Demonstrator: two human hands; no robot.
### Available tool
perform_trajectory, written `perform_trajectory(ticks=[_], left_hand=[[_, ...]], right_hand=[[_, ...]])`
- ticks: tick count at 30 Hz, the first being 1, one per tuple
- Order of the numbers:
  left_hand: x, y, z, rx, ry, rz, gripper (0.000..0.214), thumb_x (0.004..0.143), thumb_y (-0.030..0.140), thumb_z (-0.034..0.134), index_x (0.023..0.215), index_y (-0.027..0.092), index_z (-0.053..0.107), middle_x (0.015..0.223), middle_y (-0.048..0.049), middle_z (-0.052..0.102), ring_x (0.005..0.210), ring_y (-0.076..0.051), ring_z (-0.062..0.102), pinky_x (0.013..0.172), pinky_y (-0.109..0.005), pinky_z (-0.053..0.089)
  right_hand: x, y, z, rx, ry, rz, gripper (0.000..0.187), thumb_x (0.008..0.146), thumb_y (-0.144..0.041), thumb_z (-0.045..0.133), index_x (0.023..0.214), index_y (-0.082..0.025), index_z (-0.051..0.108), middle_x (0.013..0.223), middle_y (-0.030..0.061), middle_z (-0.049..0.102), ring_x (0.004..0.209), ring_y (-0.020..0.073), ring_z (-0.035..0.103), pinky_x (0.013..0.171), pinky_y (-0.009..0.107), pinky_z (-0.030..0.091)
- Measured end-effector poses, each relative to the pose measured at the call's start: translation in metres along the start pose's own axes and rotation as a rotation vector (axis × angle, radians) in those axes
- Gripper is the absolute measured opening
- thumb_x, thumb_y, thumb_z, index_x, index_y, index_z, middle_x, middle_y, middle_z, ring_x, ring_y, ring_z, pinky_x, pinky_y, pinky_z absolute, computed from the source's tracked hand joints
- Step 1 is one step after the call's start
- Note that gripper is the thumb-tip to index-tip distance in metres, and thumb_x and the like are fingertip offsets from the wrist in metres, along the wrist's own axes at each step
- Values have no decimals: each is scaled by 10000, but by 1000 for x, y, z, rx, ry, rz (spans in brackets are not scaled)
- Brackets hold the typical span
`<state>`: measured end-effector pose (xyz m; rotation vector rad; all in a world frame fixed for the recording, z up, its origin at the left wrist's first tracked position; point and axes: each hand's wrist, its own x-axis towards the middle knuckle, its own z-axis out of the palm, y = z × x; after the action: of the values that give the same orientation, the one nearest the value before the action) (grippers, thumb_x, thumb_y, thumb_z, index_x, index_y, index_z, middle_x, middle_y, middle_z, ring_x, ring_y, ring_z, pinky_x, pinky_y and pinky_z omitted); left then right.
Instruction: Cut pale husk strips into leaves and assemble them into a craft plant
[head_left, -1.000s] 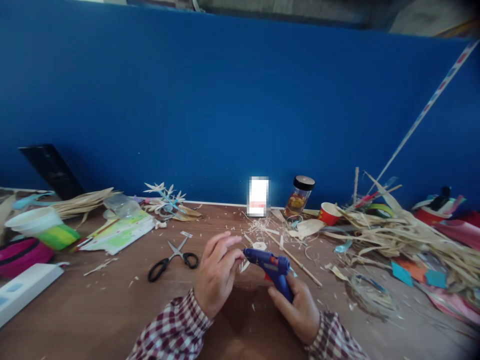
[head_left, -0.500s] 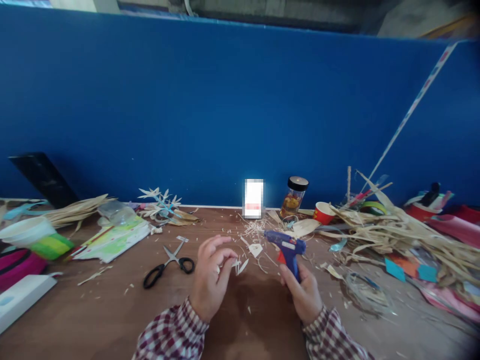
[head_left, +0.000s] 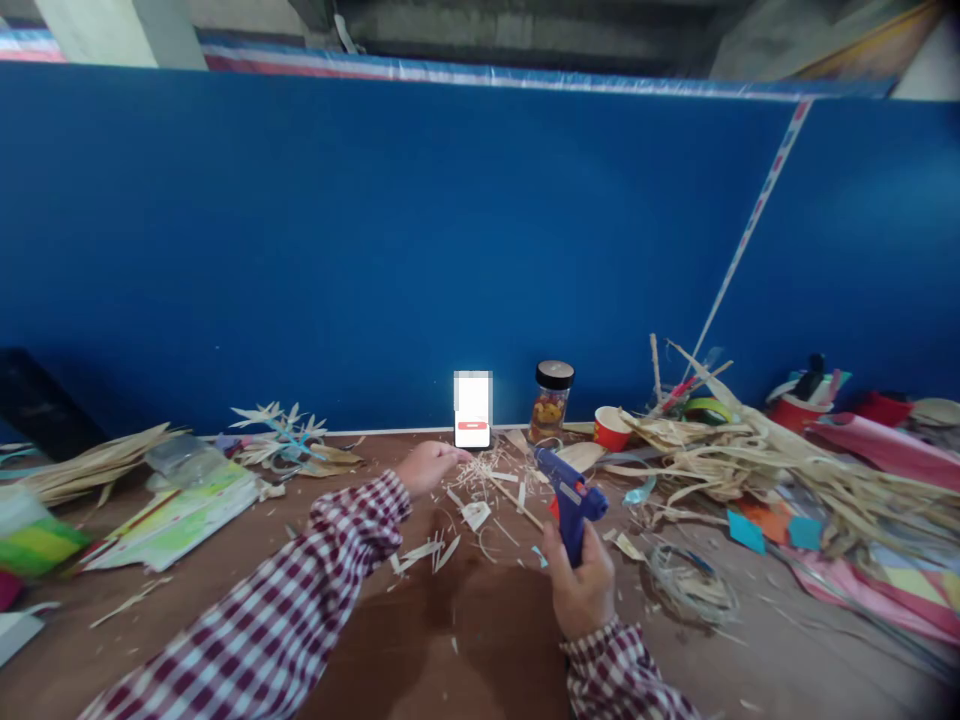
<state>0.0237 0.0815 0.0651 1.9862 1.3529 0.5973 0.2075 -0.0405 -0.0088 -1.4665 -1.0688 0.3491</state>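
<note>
My right hand (head_left: 583, 585) is closed around the handle of a blue glue gun (head_left: 576, 505) with an orange-red trigger, its nozzle pointing up and left. My left hand (head_left: 433, 466) reaches forward to a heap of thin pale shreds (head_left: 487, 470) below the lit phone (head_left: 472, 415). Its fingers are stretched toward the heap, and no held thing shows in them. A thin tan stick (head_left: 517, 505) slants between the heap and the glue gun. Pale cut slivers (head_left: 446, 552) and a cream-coloured scrap (head_left: 475, 515) lie nearer me. The scissors are hidden behind my left sleeve.
A black-lidded jar (head_left: 552, 402) and a red paper cup (head_left: 613, 428) stand near the blue partition (head_left: 375, 240). Dried husk strips (head_left: 720, 455) and a coil of clear cord (head_left: 690, 583) lie right. White paper leaves (head_left: 281, 435) and a painted sheet (head_left: 169, 520) lie left.
My left hand has moved forward to the shred heap, its sleeve now covering the scissors. My right hand still holds the glue gun. The view has shifted right and tilted up slightly.
</note>
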Motion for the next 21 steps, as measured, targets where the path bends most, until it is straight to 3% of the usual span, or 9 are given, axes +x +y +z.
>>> perform_trajectory(ticks=[7,10,13,18,21], left_hand=[[39,11,38,162,79,82,245,681,353,531,681,164,686,718,-59,679,698,-196,599,639,-286,436],[41,15,48,198,84,182,194,687,253,517,781,198,678,859,-42,674,769,-175,590,683,-270,432],[39,18,47,200,91,207,228,715,207,451,714,214,679,803,-28,675,746,-172,587,682,-275,427],[29,11,34,257,160,87,318,748,369,426,672,177,668,649,-53,649,627,-187,572,583,-274,407],[18,3,26,272,235,70,334,778,361,390,797,163,659,753,-75,659,685,-190,580,617,-276,408]], right_hand=[[7,2,-4,-61,78,-66,289,752,-421,514,782,-140,574,555,25,569,497,158,520,490,250,401],[7,2,-3,-57,73,-52,282,756,-426,505,770,-151,566,564,32,578,510,168,532,501,258,408],[6,2,-2,-49,64,-46,275,750,-429,511,735,-158,553,559,30,572,509,166,527,518,265,413],[6,3,0,111,-30,66,288,746,-443,518,757,-156,537,545,-2,529,482,137,482,476,247,391],[8,7,4,323,-145,184,296,766,-451,501,663,-174,484,517,-32,471,438,99,416,417,218,338]])
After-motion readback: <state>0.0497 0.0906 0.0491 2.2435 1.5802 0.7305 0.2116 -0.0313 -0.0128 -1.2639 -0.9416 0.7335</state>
